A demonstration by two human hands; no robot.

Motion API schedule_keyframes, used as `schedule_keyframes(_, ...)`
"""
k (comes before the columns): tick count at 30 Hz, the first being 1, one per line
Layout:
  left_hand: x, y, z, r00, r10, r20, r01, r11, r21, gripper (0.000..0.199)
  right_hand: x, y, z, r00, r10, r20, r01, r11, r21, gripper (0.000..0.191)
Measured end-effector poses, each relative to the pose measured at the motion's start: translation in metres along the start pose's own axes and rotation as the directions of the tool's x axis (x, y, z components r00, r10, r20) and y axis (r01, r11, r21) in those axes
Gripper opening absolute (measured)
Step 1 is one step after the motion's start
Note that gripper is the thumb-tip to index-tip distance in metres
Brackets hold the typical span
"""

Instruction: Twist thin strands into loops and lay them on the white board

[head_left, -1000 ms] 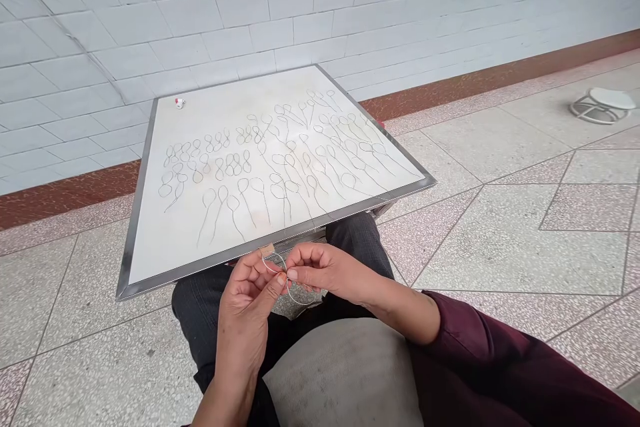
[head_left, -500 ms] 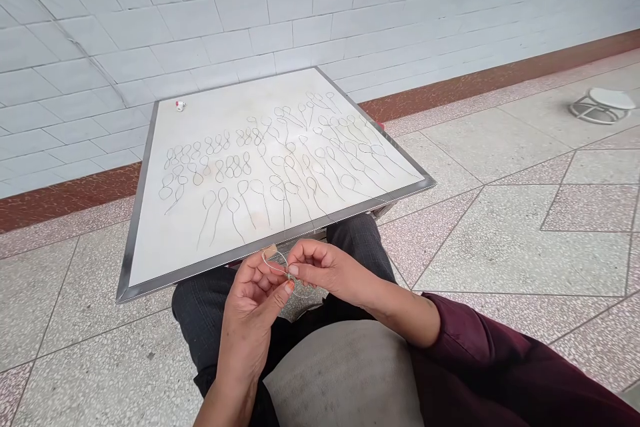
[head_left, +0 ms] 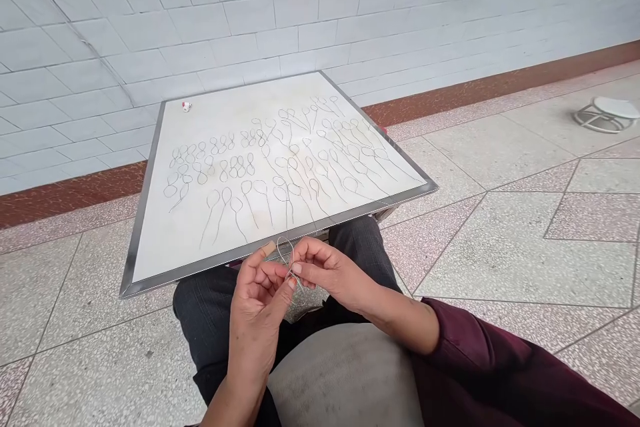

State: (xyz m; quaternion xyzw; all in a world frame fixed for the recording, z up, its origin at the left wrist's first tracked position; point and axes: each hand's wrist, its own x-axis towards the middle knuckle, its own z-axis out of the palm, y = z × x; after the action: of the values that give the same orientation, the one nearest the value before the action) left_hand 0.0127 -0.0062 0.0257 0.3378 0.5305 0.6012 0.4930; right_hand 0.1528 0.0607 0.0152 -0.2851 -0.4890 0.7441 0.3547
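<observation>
Upper loop of the held strand (head_left: 284, 238) now stands more upright than in the earlier frame, beyond the fingertips near the desk (head_left: 250, 93). Left hand (head_left: 260, 307) and right hand (head_left: 340, 280) pinch the strand at its crossing, fingertips close together. Progress, as judged: figure-eight pieces (head_left: 250, 164) at left look further worked; single-loop pieces (head_left: 239, 219) with long tails, mostly at centre and right, look less so; the held piece is unfinished. No brand, label or writing is legible.
</observation>
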Motion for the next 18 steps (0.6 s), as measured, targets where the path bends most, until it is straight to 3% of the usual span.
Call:
schedule_keyframes(11, -0.004, 0.007, 0.003, 0.999, 0.032, 0.041, -0.032, 0.999, -0.009, 0.058, 0.0, 0.008, 0.002, 0.998, -0.034, -0.044, 0.034, 0.999, -0.008, 0.032)
schedule_keyframes(18, -0.003, 0.002, 0.001, 0.998, 0.043, 0.049, -0.041, 0.998, -0.04, 0.049, 0.0, 0.013, 0.004, 0.999, -0.002, -0.034, 0.004, 0.999, 0.046, 0.033)
